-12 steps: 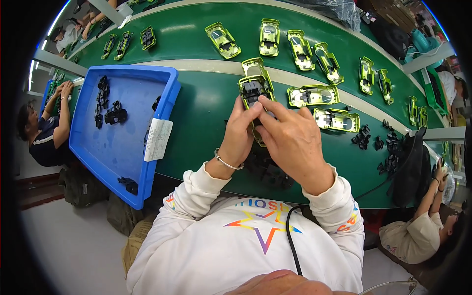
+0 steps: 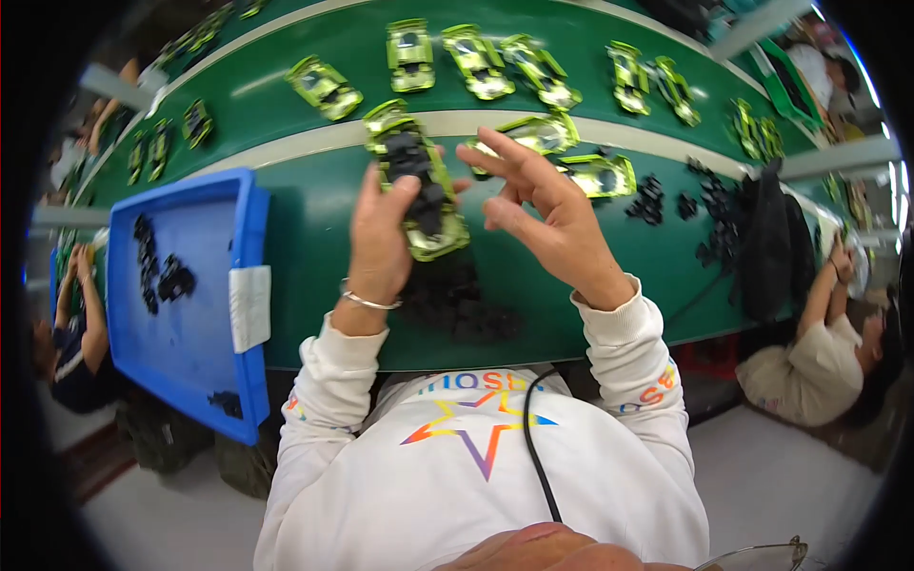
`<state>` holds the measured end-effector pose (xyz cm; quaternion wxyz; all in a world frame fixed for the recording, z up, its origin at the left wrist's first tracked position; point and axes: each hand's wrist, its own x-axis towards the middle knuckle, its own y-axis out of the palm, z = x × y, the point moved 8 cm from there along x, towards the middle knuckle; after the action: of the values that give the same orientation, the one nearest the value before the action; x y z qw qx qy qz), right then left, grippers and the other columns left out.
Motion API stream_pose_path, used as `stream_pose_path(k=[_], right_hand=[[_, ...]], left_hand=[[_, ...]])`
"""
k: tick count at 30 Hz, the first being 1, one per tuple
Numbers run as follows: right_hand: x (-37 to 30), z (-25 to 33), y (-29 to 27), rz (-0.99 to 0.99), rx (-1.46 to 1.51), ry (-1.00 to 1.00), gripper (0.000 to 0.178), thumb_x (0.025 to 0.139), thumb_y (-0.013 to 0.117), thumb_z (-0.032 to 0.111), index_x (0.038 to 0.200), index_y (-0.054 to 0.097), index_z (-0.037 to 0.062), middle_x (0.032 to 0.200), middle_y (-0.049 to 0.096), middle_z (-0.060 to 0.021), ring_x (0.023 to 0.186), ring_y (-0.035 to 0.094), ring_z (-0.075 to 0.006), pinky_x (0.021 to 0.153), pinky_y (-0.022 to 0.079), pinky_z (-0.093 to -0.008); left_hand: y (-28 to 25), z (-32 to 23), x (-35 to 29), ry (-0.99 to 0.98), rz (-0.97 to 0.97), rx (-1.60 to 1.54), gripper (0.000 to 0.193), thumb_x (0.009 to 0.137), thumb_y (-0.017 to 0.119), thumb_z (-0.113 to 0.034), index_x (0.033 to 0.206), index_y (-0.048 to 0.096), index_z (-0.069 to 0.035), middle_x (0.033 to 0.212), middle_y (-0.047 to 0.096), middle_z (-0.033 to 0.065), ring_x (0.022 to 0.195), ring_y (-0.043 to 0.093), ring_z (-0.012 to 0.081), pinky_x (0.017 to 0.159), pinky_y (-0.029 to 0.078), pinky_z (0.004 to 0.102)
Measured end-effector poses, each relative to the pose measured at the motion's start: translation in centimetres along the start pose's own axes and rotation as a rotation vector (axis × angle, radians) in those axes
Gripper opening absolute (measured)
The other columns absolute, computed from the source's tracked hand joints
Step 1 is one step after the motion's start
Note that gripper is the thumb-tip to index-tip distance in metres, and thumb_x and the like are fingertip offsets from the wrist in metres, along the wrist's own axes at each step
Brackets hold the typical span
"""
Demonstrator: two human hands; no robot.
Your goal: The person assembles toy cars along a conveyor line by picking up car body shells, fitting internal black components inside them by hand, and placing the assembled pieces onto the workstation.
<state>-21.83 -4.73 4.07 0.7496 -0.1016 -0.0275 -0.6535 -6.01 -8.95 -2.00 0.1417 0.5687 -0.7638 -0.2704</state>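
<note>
My left hand (image 2: pixel 379 228) grips a lime-green toy car body (image 2: pixel 440 243) from its left side, thumb over the top. Its hollow underside faces up, with black plastic parts (image 2: pixel 407 157) seated inside. Just to the right, my right hand (image 2: pixel 547 205) is apart from the car, fingers spread and holding nothing. Beyond its fingertips lie two more green car bodies, one (image 2: pixel 533 133) partly covered by the fingers and the other (image 2: pixel 602 175) nearer the right. A dark heap of black parts (image 2: pixel 462 309) sits on the green table below the hands.
At left stands a blue bin (image 2: pixel 249 205) with a paper label (image 2: pixel 249 309) and a few black parts (image 2: pixel 174 278). Several green car bodies (image 2: pixel 476 62) line the far green surface. Loose black parts (image 2: pixel 647 198) and a black bag (image 2: pixel 764 243) are at right. Co-workers sit on both sides.
My right hand has come off the toy car and opened to its right. The left hand keeps the car and has shifted left. The whole view has turned somewhat.
</note>
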Motion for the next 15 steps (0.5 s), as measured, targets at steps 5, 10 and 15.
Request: stream_pose_path(k=[5,10,15], right_hand=[[-7.3,-2.0,-12.6,-0.476,-0.101,0.082,0.035,0.095,0.060,0.005,0.130,0.061,0.0019,0.113,0.070,-0.0079,0.081,0.061,-0.0076,0.074,0.050,-0.0222],[-13.1,-3.3,-18.1,-0.628,-0.542,0.235,0.029,0.088,0.068,0.006,0.117,0.068,0.0048,0.098,0.069,-0.0035,0.073,0.058,-0.0091,0.065,0.047,-0.0222],[-10.9,-2.8,-16.0,-0.453,-1.046,0.138,0.030,0.081,0.070,0.002,0.110,0.070,0.0095,0.101,0.062,-0.0052,0.083,0.061,-0.0243,0.073,0.049,-0.0350]], left_hand=[[-2.2,-2.2,1.0,0.050,-0.045,0.011,0.044,0.102,0.046,-0.017,0.138,0.040,0.007,0.135,0.054,0.0231,0.112,0.064,0.0333,0.090,0.057,0.0377],[-1.1,-3.1,1.8,0.065,-0.054,0.061,0.041,0.100,0.054,-0.014,0.135,0.044,0.005,0.129,0.059,0.0187,0.106,0.067,0.0321,0.085,0.059,0.0350],[-1.2,-2.1,2.3,0.024,-0.053,0.098,0.043,0.097,0.058,-0.011,0.134,0.045,0.006,0.127,0.061,0.0184,0.101,0.069,0.0321,0.079,0.061,0.0337]])
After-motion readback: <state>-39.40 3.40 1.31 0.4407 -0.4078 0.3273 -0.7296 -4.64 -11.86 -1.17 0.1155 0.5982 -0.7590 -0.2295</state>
